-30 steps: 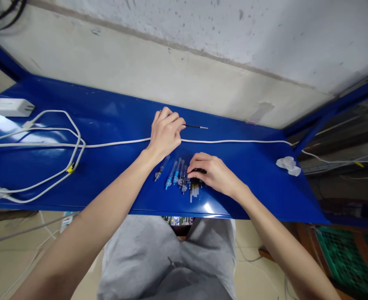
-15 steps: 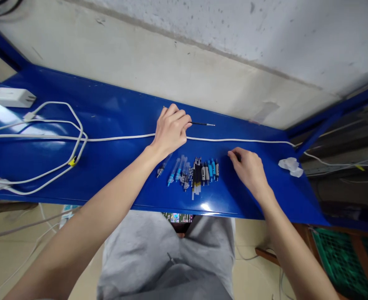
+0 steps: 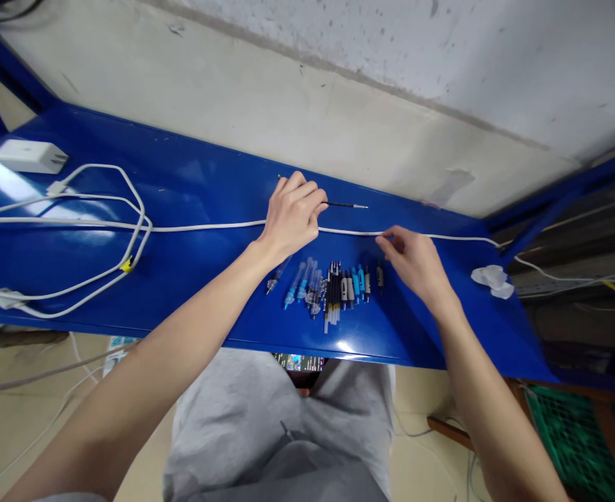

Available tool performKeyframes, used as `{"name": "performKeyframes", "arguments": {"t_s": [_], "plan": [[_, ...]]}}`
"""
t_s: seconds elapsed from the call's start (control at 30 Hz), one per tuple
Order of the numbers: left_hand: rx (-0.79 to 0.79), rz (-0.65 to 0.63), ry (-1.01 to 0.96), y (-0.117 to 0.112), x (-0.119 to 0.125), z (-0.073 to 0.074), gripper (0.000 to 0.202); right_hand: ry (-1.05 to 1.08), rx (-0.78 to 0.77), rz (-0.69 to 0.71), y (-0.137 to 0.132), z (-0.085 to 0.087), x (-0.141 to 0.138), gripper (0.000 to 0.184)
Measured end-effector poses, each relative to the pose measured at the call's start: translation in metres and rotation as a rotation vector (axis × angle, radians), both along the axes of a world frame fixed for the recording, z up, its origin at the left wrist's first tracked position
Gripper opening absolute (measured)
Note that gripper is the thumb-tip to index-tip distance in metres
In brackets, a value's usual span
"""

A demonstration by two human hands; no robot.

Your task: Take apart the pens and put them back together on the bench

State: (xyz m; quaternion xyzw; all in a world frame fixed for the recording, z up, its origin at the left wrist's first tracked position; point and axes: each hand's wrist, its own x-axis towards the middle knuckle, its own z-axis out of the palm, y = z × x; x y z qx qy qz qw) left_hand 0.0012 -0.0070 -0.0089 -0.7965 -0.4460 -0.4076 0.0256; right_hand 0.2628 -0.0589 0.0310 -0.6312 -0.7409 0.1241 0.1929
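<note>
My left hand [image 3: 294,213] is closed around a slim black pen refill [image 3: 344,205], whose silver tip points right. A small tip of something [image 3: 279,176] pokes out beyond its far side; what it belongs to is hidden. My right hand [image 3: 412,258] hovers by the white cable, thumb and forefinger pinched together with nothing visible in them. Just left of it a dark grey pen grip section [image 3: 380,276] lies at the end of a row of grey and blue grip sections [image 3: 356,284]. Beside these are several black refills [image 3: 332,296] and clear pen barrels [image 3: 295,284].
A white cable [image 3: 203,228] runs across the blue shelf [image 3: 192,279] behind the parts, looped at left near a white charger [image 3: 31,156]. Crumpled translucent plastic [image 3: 492,280] lies at right. A wall [image 3: 339,118] closes the back; blue posts stand at both ends.
My right hand has moved up and slightly left, and the dark grey grip section now shows lying at the row's right end. My left hand keeps holding the refill.
</note>
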Motion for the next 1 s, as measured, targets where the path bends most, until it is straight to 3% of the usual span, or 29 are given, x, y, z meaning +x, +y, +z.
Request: {"name": "performKeyframes", "arguments": {"t_s": [0.17, 0.3, 0.47, 0.8, 1.0], "plan": [[-0.009, -0.003, -0.002, 0.0, -0.001, -0.002, 0.029, 0.783, -0.083, 0.22, 0.044, -0.009, -0.03, 0.05], [-0.017, -0.037, 0.038, 0.001, -0.002, -0.003, 0.032, 1.062, -0.063, 0.261, 0.053, -0.022, -0.05, 0.04], [-0.036, -0.108, 0.111, -0.001, 0.004, -0.001, 0.032, 1.152, -0.041, 0.154, 0.039, -0.028, -0.049, 0.032], [-0.061, -0.102, 0.055, -0.004, 0.003, -0.001, 0.03, 1.027, 0.165, -0.103, 0.055, -0.038, -0.022, 0.052], [-0.073, -0.077, 0.007, -0.005, 0.004, -0.004, 0.021, 1.099, 0.073, -0.118, 0.048, -0.032, -0.026, 0.059]]}}
